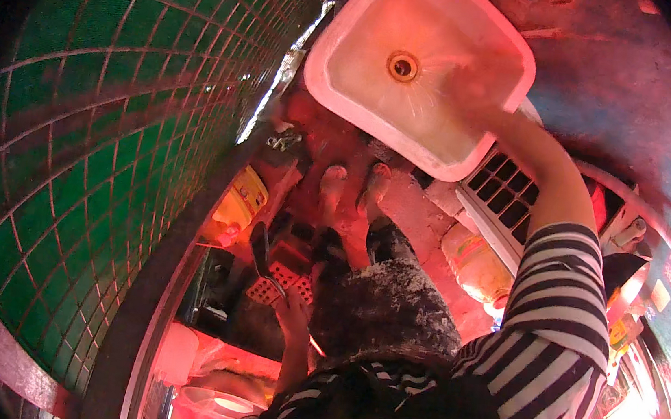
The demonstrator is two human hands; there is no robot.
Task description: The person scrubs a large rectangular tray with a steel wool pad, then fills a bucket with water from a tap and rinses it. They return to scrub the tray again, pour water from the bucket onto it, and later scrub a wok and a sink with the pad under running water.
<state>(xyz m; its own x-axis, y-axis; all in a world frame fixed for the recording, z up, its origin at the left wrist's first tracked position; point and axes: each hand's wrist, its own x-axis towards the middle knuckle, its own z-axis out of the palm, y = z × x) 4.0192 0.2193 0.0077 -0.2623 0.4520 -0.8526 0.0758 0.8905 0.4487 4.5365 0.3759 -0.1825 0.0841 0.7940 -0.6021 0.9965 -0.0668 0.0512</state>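
Note:
My right arm, in a black-and-white striped sleeve, reaches into the pale rectangular sink (338, 107). My right hand (475, 89) is over the basin, right of the round drain (402, 67), and so smeared by motion that its fingers do not show. My left hand (290, 309) is low beside my left leg, its fingers closed around the thin handle of a long utensil. This utensil (260, 244) has a dark, flat, elongated far end; its exact kind is unclear. Just beyond that hand is a red block with round holes (266, 288).
A wire grid backed with green mesh (116, 121) stands along the left. A yellow container (245, 198) sits below it. Right of my legs are a large plastic bottle (473, 265) and a white slatted rack (483, 205). A round bowl (205, 400) is at lower left.

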